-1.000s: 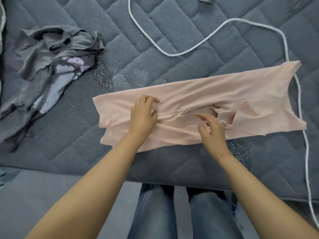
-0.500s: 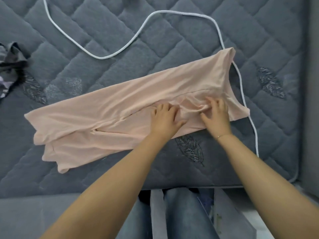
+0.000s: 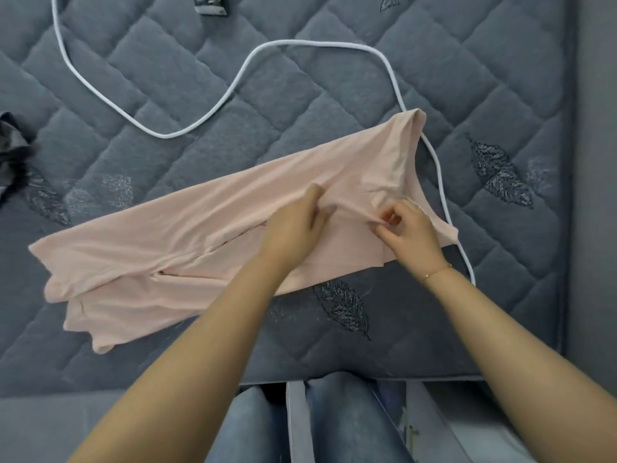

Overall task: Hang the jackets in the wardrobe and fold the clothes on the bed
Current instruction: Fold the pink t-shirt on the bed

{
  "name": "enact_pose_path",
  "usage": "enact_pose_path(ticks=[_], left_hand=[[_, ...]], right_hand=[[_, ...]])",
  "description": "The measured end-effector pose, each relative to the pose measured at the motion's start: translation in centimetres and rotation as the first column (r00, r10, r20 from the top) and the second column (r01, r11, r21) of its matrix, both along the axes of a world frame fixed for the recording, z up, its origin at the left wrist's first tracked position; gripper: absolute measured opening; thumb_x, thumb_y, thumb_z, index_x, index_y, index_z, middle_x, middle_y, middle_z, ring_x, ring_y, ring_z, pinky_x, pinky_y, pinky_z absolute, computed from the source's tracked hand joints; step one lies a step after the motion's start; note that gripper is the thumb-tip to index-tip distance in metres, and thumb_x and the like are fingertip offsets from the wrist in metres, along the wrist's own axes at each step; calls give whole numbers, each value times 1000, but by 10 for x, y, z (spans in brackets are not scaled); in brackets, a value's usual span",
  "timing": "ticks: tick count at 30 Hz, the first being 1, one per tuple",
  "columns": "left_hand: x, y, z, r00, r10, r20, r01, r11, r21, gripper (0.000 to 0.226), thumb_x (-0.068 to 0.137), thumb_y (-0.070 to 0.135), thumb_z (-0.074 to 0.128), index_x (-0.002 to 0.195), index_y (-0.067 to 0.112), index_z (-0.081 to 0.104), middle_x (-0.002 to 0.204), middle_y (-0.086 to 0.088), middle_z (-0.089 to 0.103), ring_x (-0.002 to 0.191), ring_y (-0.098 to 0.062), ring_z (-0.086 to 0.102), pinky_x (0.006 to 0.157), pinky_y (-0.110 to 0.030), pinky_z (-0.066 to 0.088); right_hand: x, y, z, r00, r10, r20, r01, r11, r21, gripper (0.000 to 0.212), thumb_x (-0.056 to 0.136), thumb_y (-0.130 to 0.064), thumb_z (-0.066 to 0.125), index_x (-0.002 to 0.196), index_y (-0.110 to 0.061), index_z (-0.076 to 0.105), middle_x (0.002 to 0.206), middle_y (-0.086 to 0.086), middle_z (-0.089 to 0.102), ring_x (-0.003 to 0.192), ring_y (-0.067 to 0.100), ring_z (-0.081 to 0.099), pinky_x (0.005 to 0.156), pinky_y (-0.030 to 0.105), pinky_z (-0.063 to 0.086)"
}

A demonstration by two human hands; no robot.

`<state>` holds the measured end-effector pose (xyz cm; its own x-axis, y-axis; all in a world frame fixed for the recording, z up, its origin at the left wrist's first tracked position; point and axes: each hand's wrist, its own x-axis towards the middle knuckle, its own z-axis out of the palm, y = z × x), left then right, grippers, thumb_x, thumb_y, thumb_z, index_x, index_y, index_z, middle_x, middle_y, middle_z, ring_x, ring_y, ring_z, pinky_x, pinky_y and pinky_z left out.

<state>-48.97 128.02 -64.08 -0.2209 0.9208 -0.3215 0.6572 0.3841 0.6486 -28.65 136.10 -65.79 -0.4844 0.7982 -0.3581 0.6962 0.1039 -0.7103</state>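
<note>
A pale pink garment [image 3: 173,248] lies folded into a long strip across the grey quilted bed [image 3: 334,101], running from lower left to upper right. Both hands work near its right end. My left hand [image 3: 295,228] pinches a fold of the pink cloth between thumb and fingers. My right hand [image 3: 409,233] has its fingers curled round a bunched bit of the same cloth. A ridge of fabric is lifted between the two hands.
A white cord [image 3: 213,105] loops over the mattress and runs down past the garment's right end. A dark grey garment [image 3: 13,142] shows at the left edge. A small dark object [image 3: 210,5] lies at the top. The bed's front edge [image 3: 367,375] is near my jeans-clad legs.
Both hands moved from the garment's middle toward its right end. They went from resting flat on the cloth to pinching and lifting a fold. The view shifted right.
</note>
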Motion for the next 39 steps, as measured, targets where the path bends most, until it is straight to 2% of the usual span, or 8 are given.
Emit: enact_pose_path(ticks=[5,9,12,15,19,24,31,39], left_hand=[[-33,67,-29,995,-16,-96,3,990,-141,28,98,23,50,125,15,52,118,-6,63,106,-30,57,74,-35,39],[-32,95,-39,964,-104,-243,75,989,-125,40,86,14,56,125,18,55,123,-4,53,116,-27,46,94,-37,33],[-17,119,-37,1000,9,-5,-10,996,-86,39,84,24,58,122,15,56,124,-2,56,118,-24,50,104,-43,37],[6,148,-40,995,3,95,12,988,-157,46,84,44,69,122,21,57,123,5,59,118,-18,53,106,-44,37],[32,177,-50,999,21,31,-14,982,-190,30,82,62,63,89,33,58,96,16,60,97,-10,54,90,-34,31],[25,197,-56,993,73,98,-59,989,-136,33,90,39,64,67,29,42,64,14,47,61,-3,44,62,-15,36],[17,212,-48,942,86,324,-7,971,-239,15,86,31,74,94,21,65,83,8,63,70,-4,55,67,-16,47],[4,197,-3,902,-66,426,137,981,-138,7,90,19,71,90,15,65,85,-9,56,75,-16,51,71,-28,45]], right_hand=[[-5,-3,-1,882,-457,-118,424,877,-225,19,86,-8,69,101,-18,62,101,-3,60,81,-2,53,75,9,43],[7,-30,-6,572,-820,-34,758,544,-359,15,87,-6,65,93,-20,61,94,-8,62,86,9,56,83,23,50],[22,-55,-12,300,-950,84,864,233,-445,20,87,-13,69,103,-16,57,94,-5,61,85,9,59,78,27,53],[30,-60,-19,160,-984,75,843,96,-529,18,89,-19,70,104,-18,59,99,-1,66,85,5,64,73,20,53],[31,-46,-29,88,-996,9,844,69,-532,10,91,-15,66,96,-17,58,93,3,64,81,9,63,67,18,54],[33,-38,-36,-87,-996,-1,881,-77,-467,29,88,-24,71,105,-11,51,81,4,63,57,5,61,51,20,52],[51,-23,-41,89,-996,12,891,75,-447,20,83,-30,76,76,-18,63,56,-4,59,46,5,52,48,23,48],[41,-41,-3,205,-949,-241,809,303,-505,12,88,-20,70,86,-18,59,90,-1,71,88,11,66,83,36,57]])
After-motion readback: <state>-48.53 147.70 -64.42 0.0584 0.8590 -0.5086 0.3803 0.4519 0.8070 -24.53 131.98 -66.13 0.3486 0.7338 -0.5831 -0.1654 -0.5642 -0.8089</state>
